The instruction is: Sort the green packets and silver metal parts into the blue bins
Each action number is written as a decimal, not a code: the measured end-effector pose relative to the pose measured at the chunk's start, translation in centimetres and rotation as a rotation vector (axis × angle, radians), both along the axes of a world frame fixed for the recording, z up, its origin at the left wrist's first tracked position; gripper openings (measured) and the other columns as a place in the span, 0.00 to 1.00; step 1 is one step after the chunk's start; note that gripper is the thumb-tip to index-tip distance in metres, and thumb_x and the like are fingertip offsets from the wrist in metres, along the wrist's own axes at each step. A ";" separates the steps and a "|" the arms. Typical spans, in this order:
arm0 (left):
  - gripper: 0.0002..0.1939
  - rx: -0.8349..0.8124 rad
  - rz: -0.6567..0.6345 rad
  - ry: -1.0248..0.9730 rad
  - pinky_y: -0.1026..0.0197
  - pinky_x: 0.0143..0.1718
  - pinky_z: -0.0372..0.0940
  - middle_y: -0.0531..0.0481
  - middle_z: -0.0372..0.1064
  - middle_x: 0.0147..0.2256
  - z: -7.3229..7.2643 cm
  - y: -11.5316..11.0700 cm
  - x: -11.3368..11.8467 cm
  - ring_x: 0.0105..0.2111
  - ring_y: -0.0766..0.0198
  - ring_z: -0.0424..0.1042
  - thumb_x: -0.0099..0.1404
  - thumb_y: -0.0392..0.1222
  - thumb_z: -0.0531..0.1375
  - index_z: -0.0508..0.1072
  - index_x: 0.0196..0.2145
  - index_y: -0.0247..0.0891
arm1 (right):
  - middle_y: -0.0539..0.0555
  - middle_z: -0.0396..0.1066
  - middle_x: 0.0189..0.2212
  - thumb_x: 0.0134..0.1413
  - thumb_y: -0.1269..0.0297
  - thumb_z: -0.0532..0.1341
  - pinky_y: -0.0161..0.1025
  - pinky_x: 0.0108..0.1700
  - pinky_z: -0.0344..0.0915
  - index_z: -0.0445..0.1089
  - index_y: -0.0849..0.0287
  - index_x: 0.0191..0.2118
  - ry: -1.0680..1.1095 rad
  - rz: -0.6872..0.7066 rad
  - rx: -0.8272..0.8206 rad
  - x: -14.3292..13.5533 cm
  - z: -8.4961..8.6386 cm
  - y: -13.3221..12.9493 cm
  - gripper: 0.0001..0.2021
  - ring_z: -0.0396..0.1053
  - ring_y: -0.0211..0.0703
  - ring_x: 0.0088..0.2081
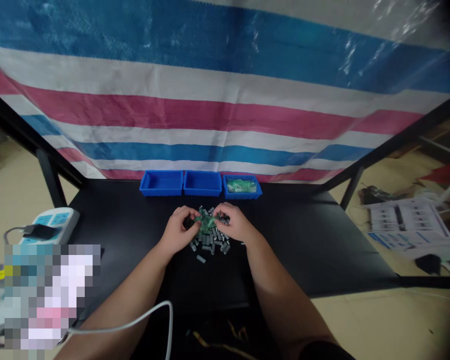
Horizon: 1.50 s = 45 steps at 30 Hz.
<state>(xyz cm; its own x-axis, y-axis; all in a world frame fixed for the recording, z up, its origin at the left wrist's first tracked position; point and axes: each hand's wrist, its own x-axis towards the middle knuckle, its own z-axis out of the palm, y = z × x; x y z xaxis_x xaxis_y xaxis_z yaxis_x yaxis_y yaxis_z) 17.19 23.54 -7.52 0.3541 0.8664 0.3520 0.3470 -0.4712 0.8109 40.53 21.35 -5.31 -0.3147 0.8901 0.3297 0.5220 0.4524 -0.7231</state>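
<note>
Between my two hands is a small green plastic bag (207, 223), held just above a pile of small grey metallic pieces (209, 239) on the black table. My left hand (180, 227) pinches the bag's left side with thumb and fingers. On the other side, my right hand (234, 222) grips its right edge, fingers bent. What is inside the bag is too small to make out. One grey piece lies a little apart, nearer to me. Behind the pile, the right blue bin (243, 195) holds several similar green bags (242, 186).
Two more blue bins, a left bin (161, 192) and a middle bin (202, 192), stand in the same row against the striped sheet (217, 120). A power strip (65, 220) with a black plug lies at the table's left edge. A white cable (135, 322) crosses my left forearm.
</note>
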 end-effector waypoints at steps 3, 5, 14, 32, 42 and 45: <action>0.08 -0.028 -0.094 -0.077 0.54 0.47 0.66 0.46 0.73 0.38 0.5 -0.3 0.0 0.42 0.55 0.72 0.65 0.43 0.64 0.77 0.42 0.40 | 0.50 0.70 0.33 0.55 0.72 0.62 0.38 0.37 0.64 0.71 0.55 0.37 0.098 0.022 -0.034 0.1 -0.1 -0.4 0.05 0.66 0.40 0.32; 0.11 -0.084 -0.143 -0.150 0.55 0.47 0.67 0.44 0.74 0.40 0.5 -0.5 0.1 0.43 0.55 0.73 0.66 0.43 0.64 0.76 0.45 0.40 | 0.49 0.70 0.31 0.57 0.70 0.62 0.38 0.36 0.64 0.71 0.55 0.37 0.138 0.039 -0.049 0.0 0.0 -0.6 0.03 0.66 0.39 0.31; 0.09 -0.191 -0.169 -0.203 0.62 0.36 0.67 0.48 0.73 0.32 -0.4 -0.8 0.6 0.32 0.64 0.71 0.68 0.45 0.64 0.76 0.40 0.36 | 0.54 0.68 0.40 0.58 0.69 0.63 0.37 0.33 0.66 0.73 0.55 0.39 0.208 0.038 -0.007 -0.9 0.0 -0.8 0.04 0.66 0.37 0.31; 0.16 -0.324 -0.127 -0.393 0.62 0.35 0.69 0.49 0.74 0.32 -0.5 -0.7 0.7 0.31 0.64 0.73 0.64 0.48 0.68 0.76 0.45 0.35 | 0.51 0.72 0.29 0.64 0.58 0.63 0.36 0.32 0.64 0.74 0.57 0.37 0.300 -0.024 -0.085 -1.8 -0.9 -0.6 0.08 0.67 0.38 0.28; 0.24 -0.222 -0.207 -0.293 0.62 0.35 0.68 0.54 0.73 0.31 -0.6 -1.3 0.4 0.29 0.65 0.73 0.62 0.41 0.70 0.65 0.51 0.41 | 0.50 0.72 0.31 0.60 0.57 0.68 0.36 0.34 0.64 0.76 0.57 0.36 0.230 0.150 -0.161 -1.2 0.7 -1.2 0.08 0.67 0.38 0.30; 0.24 -0.197 -0.232 -0.343 0.61 0.37 0.68 0.52 0.72 0.34 -0.3 -1.4 0.4 0.33 0.64 0.73 0.63 0.41 0.69 0.64 0.53 0.41 | 0.49 0.72 0.28 0.56 0.52 0.70 0.35 0.32 0.64 0.74 0.58 0.35 0.392 0.120 -0.329 0.4 0.6 -1.2 0.13 0.67 0.37 0.28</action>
